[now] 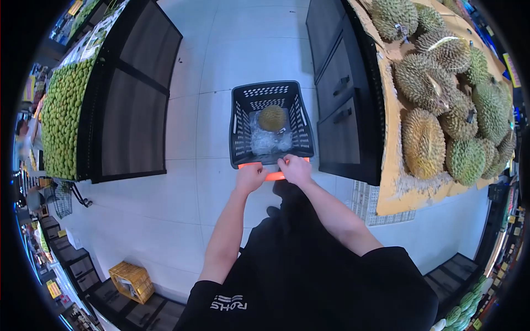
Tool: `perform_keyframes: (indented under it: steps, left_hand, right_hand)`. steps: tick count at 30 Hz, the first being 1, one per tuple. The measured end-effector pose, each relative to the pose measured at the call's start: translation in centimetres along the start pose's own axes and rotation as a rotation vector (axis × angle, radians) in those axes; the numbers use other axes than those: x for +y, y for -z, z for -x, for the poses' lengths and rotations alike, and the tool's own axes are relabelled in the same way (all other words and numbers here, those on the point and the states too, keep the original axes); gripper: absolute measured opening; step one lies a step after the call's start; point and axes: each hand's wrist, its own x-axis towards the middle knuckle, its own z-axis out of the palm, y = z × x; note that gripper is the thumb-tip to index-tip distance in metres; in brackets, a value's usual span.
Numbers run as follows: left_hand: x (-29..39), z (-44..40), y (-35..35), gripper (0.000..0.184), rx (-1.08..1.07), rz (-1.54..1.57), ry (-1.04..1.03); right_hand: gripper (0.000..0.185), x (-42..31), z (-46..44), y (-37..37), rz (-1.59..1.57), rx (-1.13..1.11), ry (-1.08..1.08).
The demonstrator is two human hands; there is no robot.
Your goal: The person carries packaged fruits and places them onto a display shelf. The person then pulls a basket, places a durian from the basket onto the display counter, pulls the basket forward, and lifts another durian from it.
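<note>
A dark grey basket [239,124] with perforated walls stands in front of my body. Inside it lie a round, brownish spiky durian [272,118] and clear plastic wrapping [264,141]. Along the basket's near side runs an orange handle [274,176]. My left hand [252,177] is closed round the left part of this handle, and my right hand [296,169] grips it further right. Both forearms reach forward from black short sleeves.
On the right, many durians [422,143] lie on a cardboard-covered stand [390,187]. A dark stand at left holds small green fruit [65,121]. A yellow crate [131,281] is at lower left, and a wire trolley [62,198] above it. Tiled floor [221,60] runs between the stands.
</note>
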Motion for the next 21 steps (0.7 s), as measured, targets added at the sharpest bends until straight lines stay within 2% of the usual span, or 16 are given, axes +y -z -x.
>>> perform_keyframes:
  steps: [8,14,21]
  left_hand:
    - [-0.2,-8.5,3.4,0.03,-0.06,-0.043,0.024]
    - [0.0,-13.3,5.5,0.028,-0.027,-0.02,-0.034]
    - [0.7,-19.8,8.9,0.033,-0.158,-0.066,-0.076]
  right_hand:
    - [0.045,-2.9,-6.7,2.5,-0.053,-0.018,-0.061]
    - [0.044,-4.8,-11.1,4.2,-0.046,-0.007,-0.107]
    - [0.044,-6.7,-16.4,5.9,-0.029,0.05,-0.155]
